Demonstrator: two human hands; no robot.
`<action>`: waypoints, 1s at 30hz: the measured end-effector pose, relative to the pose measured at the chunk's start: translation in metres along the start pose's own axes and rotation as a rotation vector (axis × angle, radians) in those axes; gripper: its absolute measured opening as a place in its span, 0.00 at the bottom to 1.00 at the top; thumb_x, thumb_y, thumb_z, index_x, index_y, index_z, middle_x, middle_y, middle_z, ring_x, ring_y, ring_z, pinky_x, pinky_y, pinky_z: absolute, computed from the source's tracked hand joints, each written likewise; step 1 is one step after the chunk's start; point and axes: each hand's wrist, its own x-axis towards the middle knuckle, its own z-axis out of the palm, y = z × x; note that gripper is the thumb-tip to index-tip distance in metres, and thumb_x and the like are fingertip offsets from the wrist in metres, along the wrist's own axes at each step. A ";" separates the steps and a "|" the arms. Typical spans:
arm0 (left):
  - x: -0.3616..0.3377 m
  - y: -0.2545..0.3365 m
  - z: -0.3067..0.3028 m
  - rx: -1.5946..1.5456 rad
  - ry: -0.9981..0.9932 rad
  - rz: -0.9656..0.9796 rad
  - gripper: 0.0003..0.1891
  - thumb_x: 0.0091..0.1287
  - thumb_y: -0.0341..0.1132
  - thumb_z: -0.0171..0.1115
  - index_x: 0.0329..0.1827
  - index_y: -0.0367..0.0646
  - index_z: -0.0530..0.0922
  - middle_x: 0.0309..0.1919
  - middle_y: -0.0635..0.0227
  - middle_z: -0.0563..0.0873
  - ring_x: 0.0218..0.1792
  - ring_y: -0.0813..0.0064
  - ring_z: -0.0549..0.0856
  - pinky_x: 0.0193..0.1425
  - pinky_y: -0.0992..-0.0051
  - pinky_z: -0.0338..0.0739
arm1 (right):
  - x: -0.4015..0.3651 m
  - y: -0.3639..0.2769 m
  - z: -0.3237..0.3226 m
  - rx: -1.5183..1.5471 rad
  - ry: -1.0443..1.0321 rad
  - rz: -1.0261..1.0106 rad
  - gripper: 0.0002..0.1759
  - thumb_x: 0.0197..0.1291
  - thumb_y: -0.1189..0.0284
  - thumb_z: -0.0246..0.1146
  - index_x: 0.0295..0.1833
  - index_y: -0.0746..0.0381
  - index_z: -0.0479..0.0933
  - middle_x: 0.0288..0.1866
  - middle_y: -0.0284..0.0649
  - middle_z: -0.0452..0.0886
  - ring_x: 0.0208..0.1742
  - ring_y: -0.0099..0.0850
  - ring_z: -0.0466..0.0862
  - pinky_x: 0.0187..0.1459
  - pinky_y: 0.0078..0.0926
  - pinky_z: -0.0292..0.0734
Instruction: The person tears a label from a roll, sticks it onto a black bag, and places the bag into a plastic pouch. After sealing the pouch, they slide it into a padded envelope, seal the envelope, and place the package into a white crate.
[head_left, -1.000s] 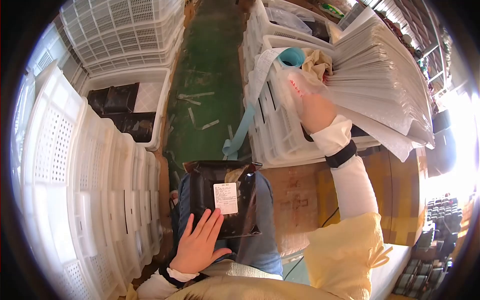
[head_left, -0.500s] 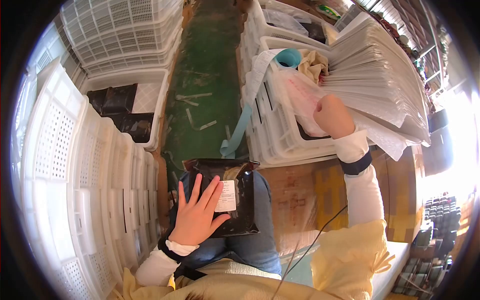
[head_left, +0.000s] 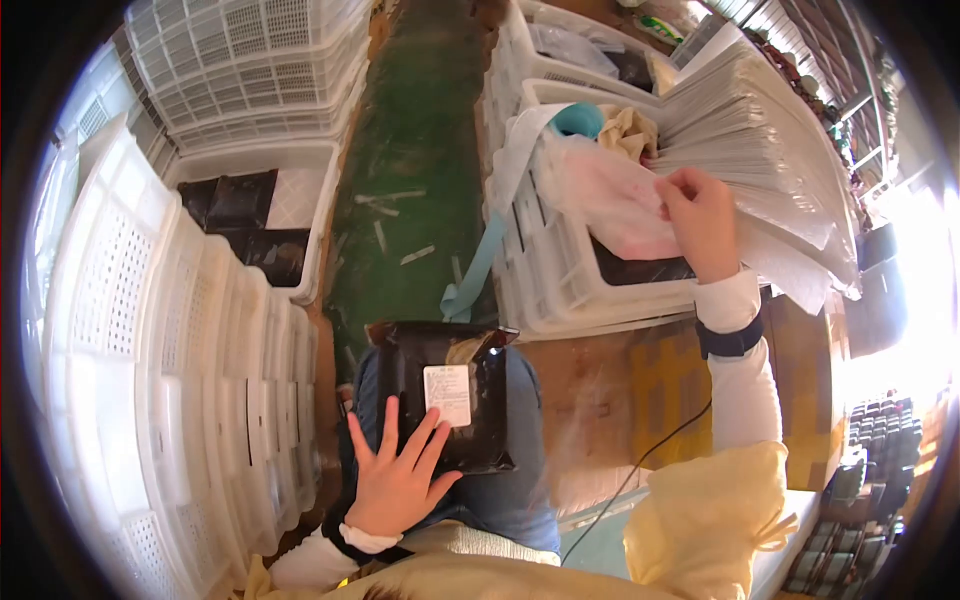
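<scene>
A black plastic-wrapped package (head_left: 490, 410) lies across the thighs, with a white printed label (head_left: 447, 393) on its face. My left hand (head_left: 396, 480) rests on the package's lower left part, its fingers spread and one fingertip at the label's lower edge. At the right, my right hand (head_left: 700, 215) pinches the edge of a thin translucent plastic bag (head_left: 610, 195) with faint red marks. That bag lies over a white crate (head_left: 560, 290) beside a roll of blue label strip (head_left: 577, 121), whose tail hangs down toward the package.
Stacked white crates (head_left: 180, 330) line the left side, one open crate (head_left: 320, 190) holding black packages. A tall stack of white sheets (head_left: 750, 140) stands on the right crates. Between them runs a green floor (head_left: 410, 150) with paper scraps. Taped cardboard (head_left: 690, 380) lies at the right.
My left hand has slid down the package, uncovering more of the label. My right hand has moved right and slightly down, and the plastic bag's edge has shifted with it.
</scene>
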 end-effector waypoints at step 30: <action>0.159 -0.055 -0.120 -1.107 0.296 0.151 0.43 0.47 0.32 0.77 0.67 0.35 0.64 0.63 0.56 0.72 0.64 0.65 0.72 0.67 0.69 0.64 | -0.024 -0.125 0.040 1.519 -0.647 0.394 0.10 0.69 0.72 0.44 0.43 0.67 0.68 0.45 0.53 0.79 0.47 0.46 0.82 0.48 0.38 0.79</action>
